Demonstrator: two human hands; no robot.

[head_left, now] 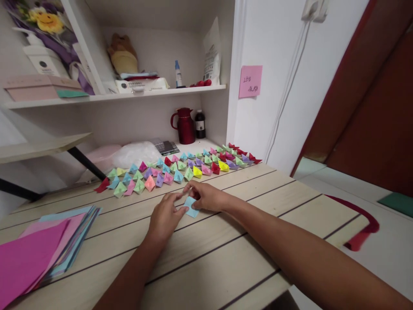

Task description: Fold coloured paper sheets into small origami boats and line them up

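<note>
So I've got a small light blue paper [192, 210] between both hands right now, just above or on the slatted table [258, 215], can't really tell if its bottom corner touches the wood. My left hand [163, 215] has its thumb on the left edge, index finger reaching over toward the top, so that's a light pinch. My right hand [206, 196] is closed on the upper right side, thumb pressed on the face and fingers curled round behind. Exactly how the fingertips sit at the back is hidden from me.

Just past my knuckles there's a whole crowd of little folded paper boats [188, 174] in slanting rows along the back of the table: green, blue, pink, purple, yellow, red, one orange. Over on my left is a stack of loose colored sheets [35, 245], magenta on top, with pink and blue edges sticking out underneath.

Behind the boats, in the lower part of the white shelf [145, 98], a dark red jug [186, 125] stands upright right beside a dark bottle [200, 124]. Left of those is a puffy clear plastic bag [137, 154]. Up on the wall there's a pink sticky note [251, 81] with handwriting on it, and a white cable [287, 92] hangs from a plug to its right.
</note>
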